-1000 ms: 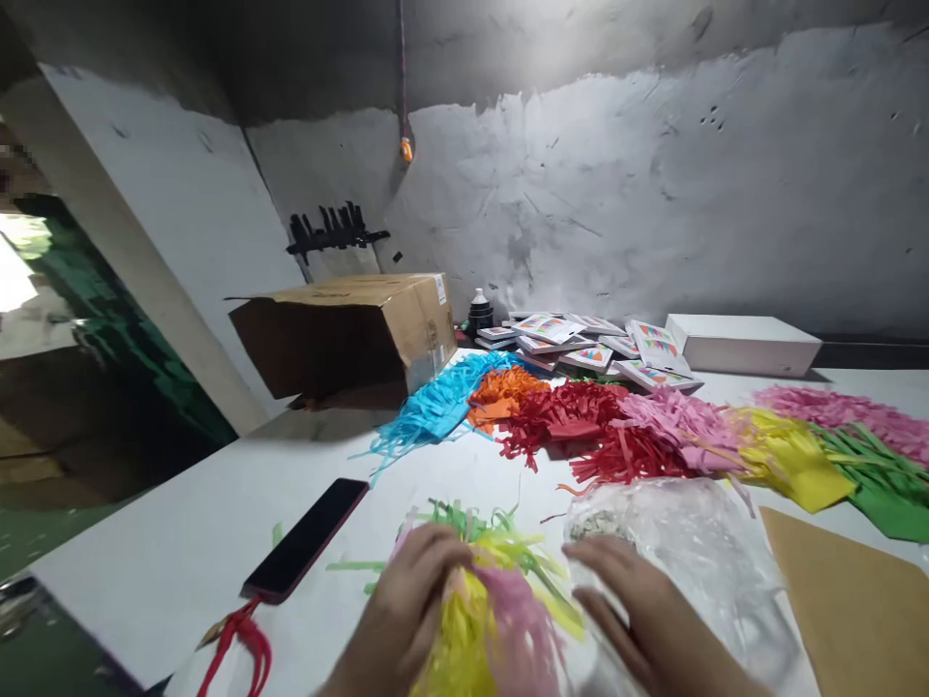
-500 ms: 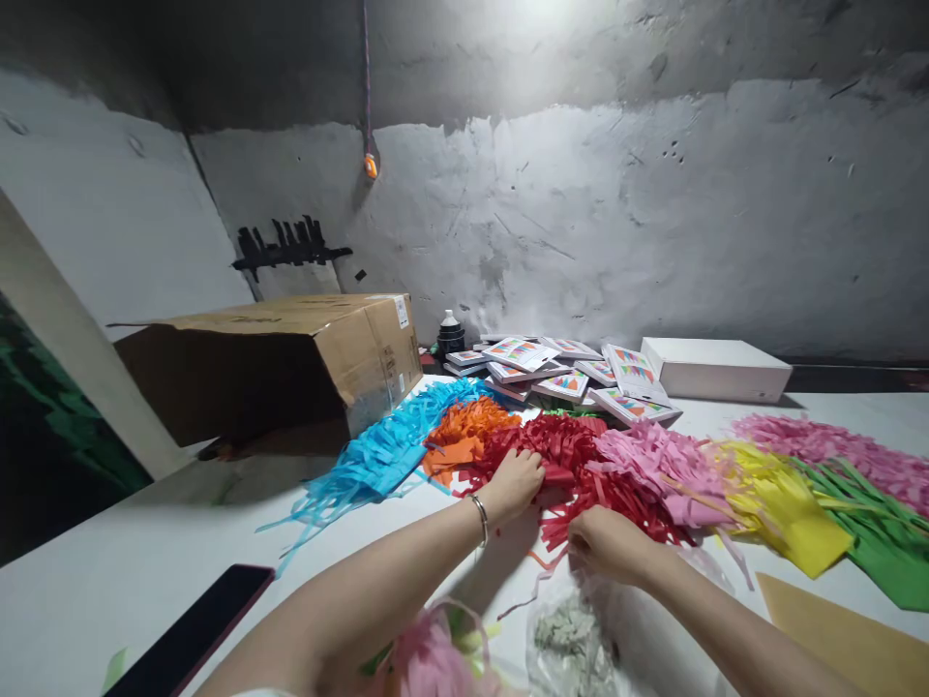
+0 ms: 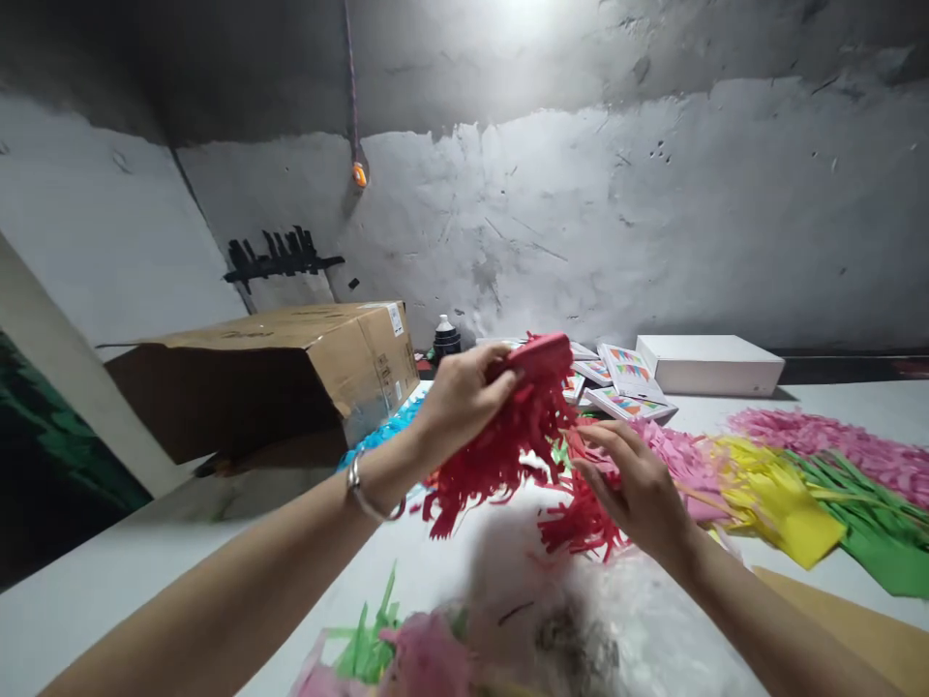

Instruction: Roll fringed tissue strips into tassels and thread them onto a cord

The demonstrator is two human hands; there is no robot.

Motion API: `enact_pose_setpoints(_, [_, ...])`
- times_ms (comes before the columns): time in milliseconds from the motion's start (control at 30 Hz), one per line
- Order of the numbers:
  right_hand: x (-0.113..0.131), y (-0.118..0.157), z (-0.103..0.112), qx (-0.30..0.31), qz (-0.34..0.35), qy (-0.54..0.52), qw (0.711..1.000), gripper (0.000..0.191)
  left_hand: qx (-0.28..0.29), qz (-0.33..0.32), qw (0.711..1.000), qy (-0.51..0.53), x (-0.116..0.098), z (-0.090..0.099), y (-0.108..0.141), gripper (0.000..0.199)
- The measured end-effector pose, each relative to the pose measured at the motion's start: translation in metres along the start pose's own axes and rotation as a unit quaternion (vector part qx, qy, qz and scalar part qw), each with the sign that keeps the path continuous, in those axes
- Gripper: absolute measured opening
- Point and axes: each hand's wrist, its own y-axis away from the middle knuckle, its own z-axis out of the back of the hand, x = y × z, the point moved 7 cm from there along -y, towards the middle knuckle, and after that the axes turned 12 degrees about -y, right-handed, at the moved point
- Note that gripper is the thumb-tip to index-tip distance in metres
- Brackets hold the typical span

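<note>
My left hand (image 3: pixel 464 392) grips the solid top edge of a red fringed tissue-paper bundle (image 3: pixel 500 445), raised above the table with its cut strips hanging down. To its right, my right hand (image 3: pixel 643 489) has thumb and fingers apart, beside the hanging strips. Its fingertips are close to more red fringe (image 3: pixel 584 518) lying on the table; whether they touch it I cannot tell. Pink fringed paper (image 3: pixel 664 450) lies just behind that hand. Blue fringed paper (image 3: pixel 388 426) is partly hidden by my left arm.
A cardboard box (image 3: pixel 355 363) lies open at left. Behind are printed packets (image 3: pixel 631 378), a white box (image 3: pixel 711 366) and a dark bottle (image 3: pixel 446 339). Yellow (image 3: pixel 776 494) and green fringe (image 3: pixel 885 532) lie at right. Clear plastic (image 3: pixel 653 620) and pink paper (image 3: pixel 428 653) are in front.
My left hand has lifted a red fringed bundle off the table, up and toward the packets. My right hand has risen and its fingers have spread.
</note>
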Motion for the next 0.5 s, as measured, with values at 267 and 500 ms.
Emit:
enact_pose_setpoints(267, [0.134,0.016,0.015,0.05,0.078,-0.097,0.991,0.037,0.123,0.16,0.904,0.378,-0.038,0.003,0.126,0.038])
enact_pose_setpoints(500, [0.066,0.076,0.007,0.113,-0.175,-0.146,0.967,0.037,0.035,0.476,0.794,0.375,-0.007,0.02,0.275,0.048])
